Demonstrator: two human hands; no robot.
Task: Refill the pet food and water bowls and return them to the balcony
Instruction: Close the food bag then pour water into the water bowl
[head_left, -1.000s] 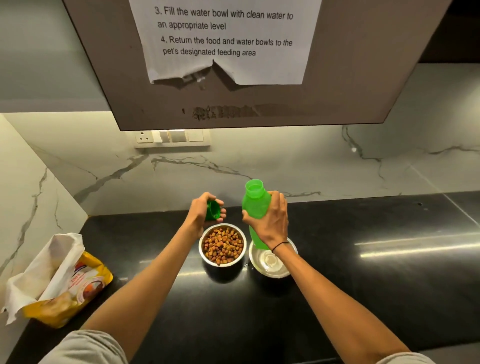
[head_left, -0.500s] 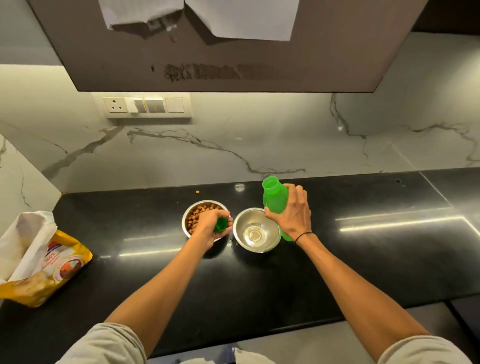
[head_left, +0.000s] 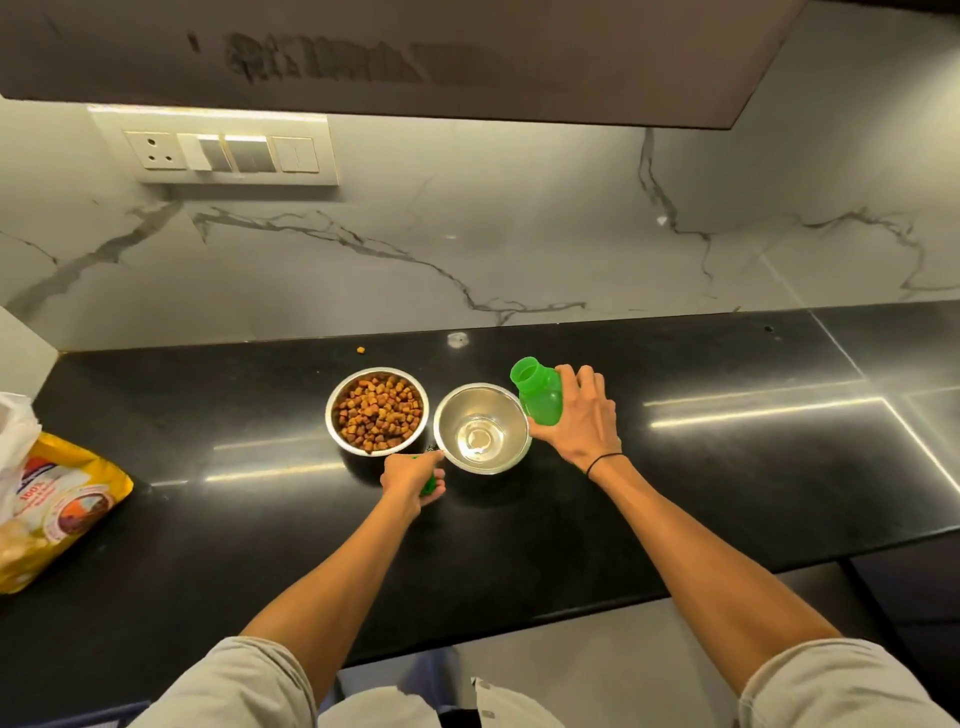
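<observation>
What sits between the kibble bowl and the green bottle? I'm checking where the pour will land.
The steel water bowl, holding a little water, stands between the kibble bowl and the green bottle in the head view.

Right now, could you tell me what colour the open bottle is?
Bright green bottle, seen in the head view.

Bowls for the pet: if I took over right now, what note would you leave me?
Left hand: closed around the green cap.
Right hand: holds the open green bottle, tilted beside the water bowl.
Food bowl: full of kibble, on the counter.
Water bowl: only a little water.
Left: add water, cap the bottle, carry both bowls to the balcony.
</observation>
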